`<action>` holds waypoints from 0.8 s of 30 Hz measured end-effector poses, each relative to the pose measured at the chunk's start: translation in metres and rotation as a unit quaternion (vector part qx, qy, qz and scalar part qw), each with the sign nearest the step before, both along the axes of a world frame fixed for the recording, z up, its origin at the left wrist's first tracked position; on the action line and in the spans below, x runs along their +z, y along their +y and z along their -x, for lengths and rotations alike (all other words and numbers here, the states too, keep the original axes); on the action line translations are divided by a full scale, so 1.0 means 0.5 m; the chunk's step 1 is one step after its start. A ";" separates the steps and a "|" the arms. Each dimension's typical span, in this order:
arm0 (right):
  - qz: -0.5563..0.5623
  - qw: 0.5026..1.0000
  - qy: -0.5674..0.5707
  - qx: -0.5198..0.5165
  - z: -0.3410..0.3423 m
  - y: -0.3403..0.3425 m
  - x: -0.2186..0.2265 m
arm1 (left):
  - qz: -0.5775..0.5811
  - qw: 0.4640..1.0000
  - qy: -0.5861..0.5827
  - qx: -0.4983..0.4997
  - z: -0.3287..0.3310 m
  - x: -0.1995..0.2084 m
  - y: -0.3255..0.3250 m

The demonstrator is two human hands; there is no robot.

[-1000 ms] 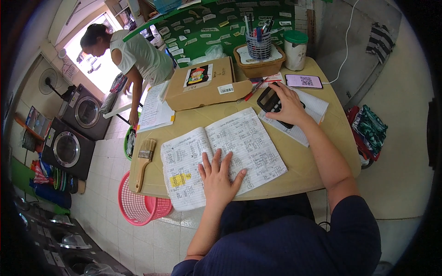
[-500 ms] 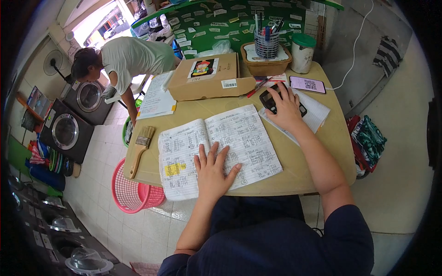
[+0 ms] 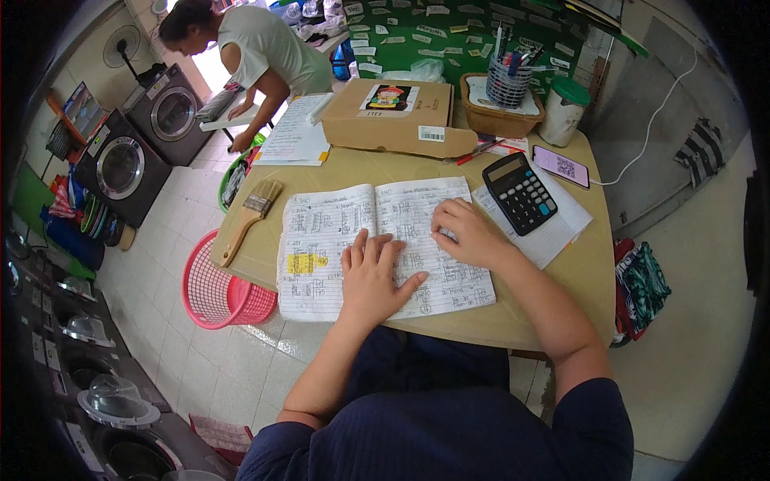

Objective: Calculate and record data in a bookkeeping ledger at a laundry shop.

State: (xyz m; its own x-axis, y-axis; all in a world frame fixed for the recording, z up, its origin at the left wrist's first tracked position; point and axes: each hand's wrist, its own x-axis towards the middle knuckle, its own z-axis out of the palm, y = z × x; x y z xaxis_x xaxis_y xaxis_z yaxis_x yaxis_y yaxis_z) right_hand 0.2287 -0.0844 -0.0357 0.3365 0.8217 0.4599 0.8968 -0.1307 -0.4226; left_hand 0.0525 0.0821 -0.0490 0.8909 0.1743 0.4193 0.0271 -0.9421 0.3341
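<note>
An open lined notebook point(image 3: 321, 216) with handwriting and a yellow highlighted patch lies on the table in front of me. My left hand point(image 3: 373, 280) rests flat on its middle, fingers spread and holding nothing. On the right-hand page is my right hand point(image 3: 473, 234), its fingers loosely curled in, with nothing visible in them. A black calculator point(image 3: 520, 194) with blue and dark keys sits beyond it to the right, apart from the hand, on a folded lined sheet point(image 3: 565, 220).
A cardboard box point(image 3: 389, 112), pen basket point(image 3: 509, 84), lidded jar point(image 3: 564, 112) and phone point(image 3: 561, 166) line the far side. A paintbrush point(image 3: 250, 220) lies left. Beside the table stands a pink basket point(image 3: 228, 289). Another person point(image 3: 269, 52) bends at the far left near washing machines point(image 3: 120, 164).
My right hand has left the calculator and come back onto the notebook's right page, its fingers curling. The left hand stays on the notebook. The other person has straightened somewhat.
</note>
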 end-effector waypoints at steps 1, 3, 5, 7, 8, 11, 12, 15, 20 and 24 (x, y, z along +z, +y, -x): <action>-0.014 1.000 -0.004 -0.001 -0.002 0.001 -0.006 | -0.005 1.000 0.007 0.006 -0.003 0.000 0.001; -0.013 1.000 0.002 -0.003 -0.004 0.002 -0.010 | -0.009 1.000 0.014 0.012 -0.005 -0.001 -0.001; -0.012 1.000 0.007 -0.008 -0.007 -0.001 -0.010 | -0.012 0.999 0.016 0.025 -0.008 -0.004 -0.003; 0.000 1.000 0.016 -0.004 -0.006 -0.002 -0.005 | -0.022 0.999 0.018 0.023 -0.007 -0.008 -0.001; -0.001 1.000 0.018 -0.006 -0.007 -0.003 -0.005 | -0.031 0.999 0.017 0.022 -0.006 -0.009 0.000; 0.018 0.999 0.024 -0.016 -0.013 -0.003 -0.009 | -0.016 0.998 0.051 0.022 -0.007 0.002 0.001; 0.015 0.999 0.028 -0.015 -0.013 -0.003 -0.009 | -0.015 0.998 0.052 0.022 -0.008 0.001 0.001; 0.007 1.000 0.026 -0.014 -0.012 -0.002 -0.008 | -0.010 0.998 0.051 0.021 -0.008 -0.002 0.002; 0.010 1.000 0.021 -0.019 -0.009 -0.003 0.000 | -0.009 0.998 0.051 0.019 -0.006 0.002 0.001; 0.010 1.000 0.020 -0.017 -0.008 -0.002 -0.001 | -0.011 0.999 0.048 0.018 -0.004 0.002 0.002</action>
State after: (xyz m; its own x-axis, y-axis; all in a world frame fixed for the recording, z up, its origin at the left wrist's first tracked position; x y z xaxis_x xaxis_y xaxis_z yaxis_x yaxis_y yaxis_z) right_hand 0.2329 -0.0854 -0.0363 0.3815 0.8183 0.4299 0.8747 -0.1691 -0.4543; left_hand 0.0544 0.0831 -0.0479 0.9207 0.1991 0.3355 0.0925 -0.9469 0.3081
